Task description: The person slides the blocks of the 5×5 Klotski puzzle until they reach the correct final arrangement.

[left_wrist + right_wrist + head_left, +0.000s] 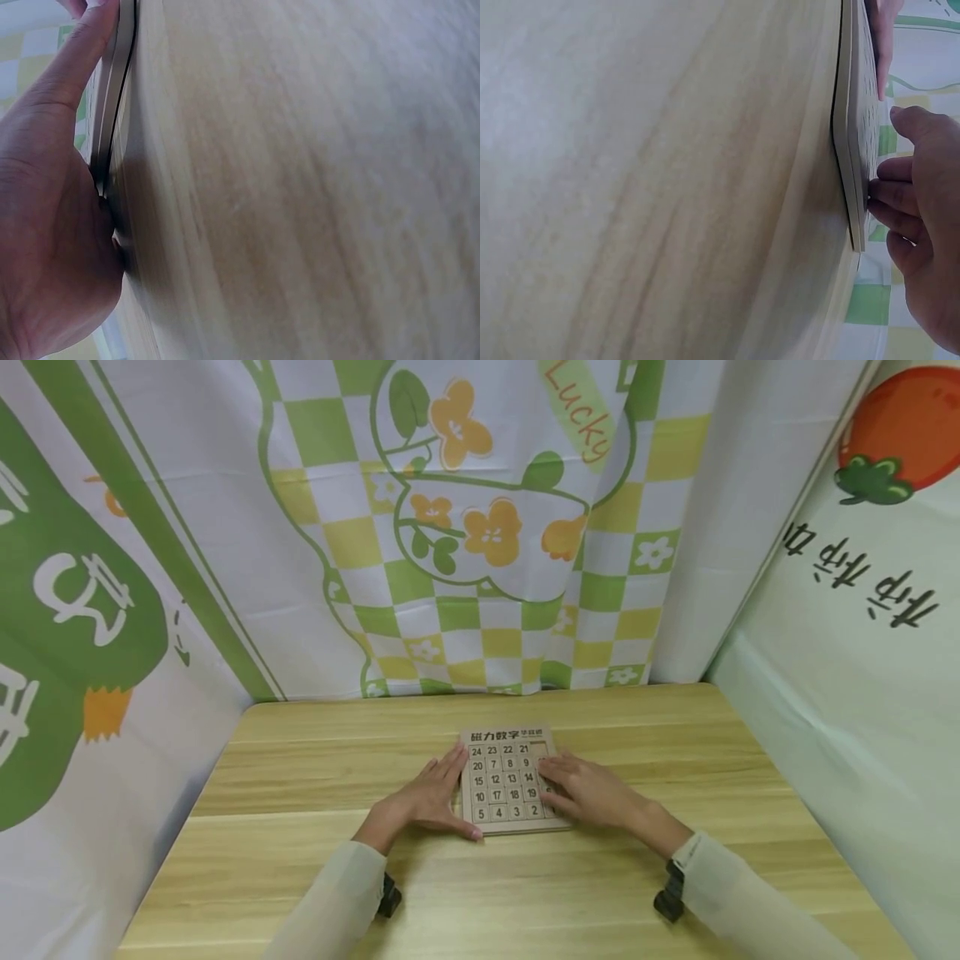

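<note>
On your pale-yellow wood-grain tabletop [600,893] there's a flat, tan wooden number puzzle [512,781]. Your left hand [429,797] braces its left edge, fingers unclenched; your right hand [596,788] touches its small square tiles [513,780], fingers loose too.

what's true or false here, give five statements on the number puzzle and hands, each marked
1. The number sliding puzzle lies on the wooden table. True.
2. The left hand touches the puzzle's left side. True.
3. The right hand is clear of the puzzle. False: its fingers touch it.
4. Tile 24 is at the bottom right. False: it is top left.
5. The visible gap is right of tile 21. True.
</note>
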The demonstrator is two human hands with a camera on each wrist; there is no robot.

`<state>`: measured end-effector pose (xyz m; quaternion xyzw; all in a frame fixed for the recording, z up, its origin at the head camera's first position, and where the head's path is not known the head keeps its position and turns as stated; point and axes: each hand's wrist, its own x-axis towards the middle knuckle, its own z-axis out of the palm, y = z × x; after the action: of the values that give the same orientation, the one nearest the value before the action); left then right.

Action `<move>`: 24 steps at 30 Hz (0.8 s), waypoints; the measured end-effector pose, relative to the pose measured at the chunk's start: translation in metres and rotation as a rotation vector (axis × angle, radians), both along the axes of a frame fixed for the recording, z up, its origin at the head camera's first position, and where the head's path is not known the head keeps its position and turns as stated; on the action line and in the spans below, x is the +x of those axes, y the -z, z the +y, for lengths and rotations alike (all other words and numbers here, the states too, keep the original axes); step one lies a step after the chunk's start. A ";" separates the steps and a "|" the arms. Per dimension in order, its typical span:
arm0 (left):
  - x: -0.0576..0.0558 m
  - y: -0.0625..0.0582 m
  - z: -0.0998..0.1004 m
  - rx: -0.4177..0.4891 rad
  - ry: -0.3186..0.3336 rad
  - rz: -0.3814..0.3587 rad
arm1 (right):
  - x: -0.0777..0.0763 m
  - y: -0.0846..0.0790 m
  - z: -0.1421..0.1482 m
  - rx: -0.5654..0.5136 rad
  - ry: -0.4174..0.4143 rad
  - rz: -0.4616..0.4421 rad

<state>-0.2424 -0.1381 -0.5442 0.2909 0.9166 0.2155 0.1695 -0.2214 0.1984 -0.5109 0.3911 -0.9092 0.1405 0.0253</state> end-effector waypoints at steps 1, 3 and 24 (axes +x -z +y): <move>-0.001 0.002 0.000 0.003 -0.002 0.002 | 0.000 0.000 0.000 -0.003 -0.005 0.004; -0.002 0.006 -0.001 0.008 -0.005 0.010 | -0.001 0.000 -0.001 -0.012 -0.013 0.013; 0.007 -0.016 0.005 -0.079 0.006 0.028 | -0.026 -0.004 -0.054 -0.031 -0.087 -0.076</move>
<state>-0.2358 -0.1335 -0.5285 0.2896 0.9258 0.1748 0.1686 -0.2479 0.1443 -0.5066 0.4240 -0.8895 0.1702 -0.0095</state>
